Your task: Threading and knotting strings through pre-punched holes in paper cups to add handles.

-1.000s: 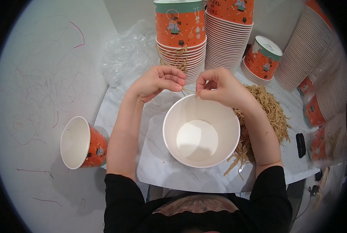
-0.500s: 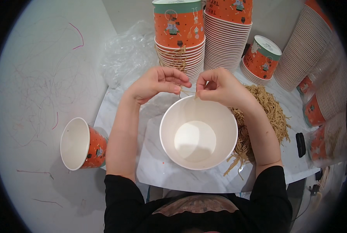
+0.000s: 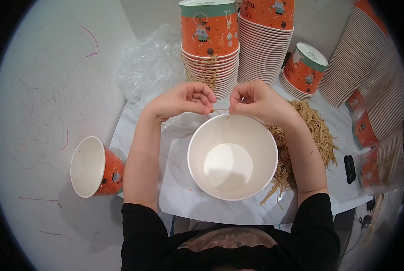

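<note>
Above the far rim of a white-lined paper bucket (image 3: 199, 151), a short tan cord (image 3: 220, 109) stretches between my two hands. My left hand (image 3: 188, 100) pinches one end between thumb and fingertips, its other fingers curled. On the other side my right hand (image 3: 255, 103) grips the cord with a closed pinch, and a short tail hangs at the rim. The bucket stands upright between my forearms, its inside facing up. Beside my right forearm lies a heap of tan cords (image 3: 311, 124), partly covered by that arm.
Behind my hands rise stacks of orange paper buckets (image 3: 209, 31), (image 3: 266, 45), with cords draped over the left stack. Another orange bucket (image 3: 112, 174) sits at the left. Crumpled clear plastic (image 3: 150, 63) lies at the back left. A small black object (image 3: 349, 169) rests at the right.
My left hand has come down and slightly nearer the right, its thumb and fingers closing on the cord. The bucket has shifted a little toward me.
</note>
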The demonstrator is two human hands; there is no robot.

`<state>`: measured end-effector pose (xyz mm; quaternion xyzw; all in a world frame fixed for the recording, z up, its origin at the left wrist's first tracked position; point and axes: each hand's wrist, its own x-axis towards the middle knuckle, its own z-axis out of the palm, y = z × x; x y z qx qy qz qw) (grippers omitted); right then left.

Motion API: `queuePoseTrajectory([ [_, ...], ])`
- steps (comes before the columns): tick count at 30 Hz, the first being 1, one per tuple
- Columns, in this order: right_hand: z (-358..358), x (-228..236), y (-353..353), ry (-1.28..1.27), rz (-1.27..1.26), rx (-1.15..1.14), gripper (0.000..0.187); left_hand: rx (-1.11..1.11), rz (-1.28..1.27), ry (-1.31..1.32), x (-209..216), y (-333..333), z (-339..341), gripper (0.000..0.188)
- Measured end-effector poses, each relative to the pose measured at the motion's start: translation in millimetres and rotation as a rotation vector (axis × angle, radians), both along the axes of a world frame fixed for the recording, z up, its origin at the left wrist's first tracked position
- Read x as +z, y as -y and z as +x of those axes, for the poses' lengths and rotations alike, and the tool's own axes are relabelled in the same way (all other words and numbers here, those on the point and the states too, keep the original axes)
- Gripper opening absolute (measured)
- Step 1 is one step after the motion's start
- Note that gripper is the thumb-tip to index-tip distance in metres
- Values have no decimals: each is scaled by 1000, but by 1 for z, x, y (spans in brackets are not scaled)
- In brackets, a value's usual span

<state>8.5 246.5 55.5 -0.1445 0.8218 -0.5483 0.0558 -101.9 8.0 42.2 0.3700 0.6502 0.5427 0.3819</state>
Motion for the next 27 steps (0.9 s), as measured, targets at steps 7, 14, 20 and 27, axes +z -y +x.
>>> queuePoseTrajectory([
  [7,2,3,1,-6,38,13,8,93,7,-10,3,0,1,25],
  [14,-3,-3,2,30,-21,-23,15,164,0,-105,5,0,0,25],
  [20,-10,-14,18,77,-133,-80,23,270,217,-220,3,-14,11,22],
  [27,-13,-21,16,123,-376,-105,16,286,228,-395,6,-19,17,19],
])
